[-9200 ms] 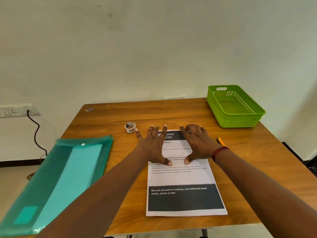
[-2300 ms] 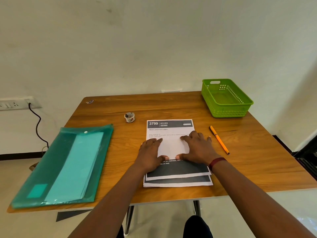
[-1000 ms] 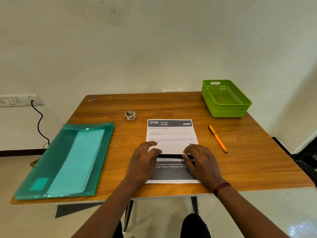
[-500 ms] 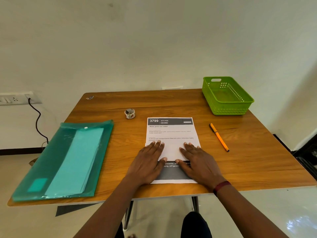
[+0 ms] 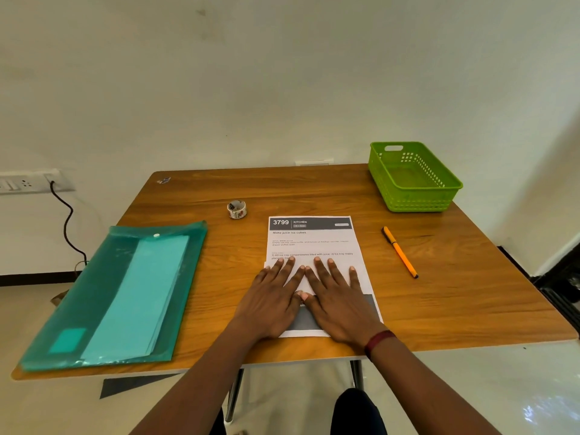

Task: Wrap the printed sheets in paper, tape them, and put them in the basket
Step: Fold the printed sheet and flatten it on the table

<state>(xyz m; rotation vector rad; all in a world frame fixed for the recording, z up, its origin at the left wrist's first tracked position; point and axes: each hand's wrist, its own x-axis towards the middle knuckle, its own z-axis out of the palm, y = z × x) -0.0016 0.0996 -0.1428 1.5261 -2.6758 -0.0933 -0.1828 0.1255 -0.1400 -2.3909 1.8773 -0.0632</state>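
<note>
— Where do the printed sheets [image 5: 314, 243] lie?
— Centred at the table's [image 5: 455, 293] near edge, long axis running 6 to 12. The left hand [image 5: 273, 302] and right hand [image 5: 339, 306] press flat on the lower half, side by side, fingers spread, gripping nothing.
— And the wrapping?
— Probably the pale paper [image 5: 150, 293] in the teal folder [image 5: 94, 293] at 9 o'clock, so the left hand is nearer. The tape roll [image 5: 237, 209] is at 11, the green basket [image 5: 417, 202] at 2.

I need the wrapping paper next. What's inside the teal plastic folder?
Through the translucent folder a stack of pale teal paper shows, lying lengthwise. How many sheets there are, and anything beneath them, is covered.
</note>
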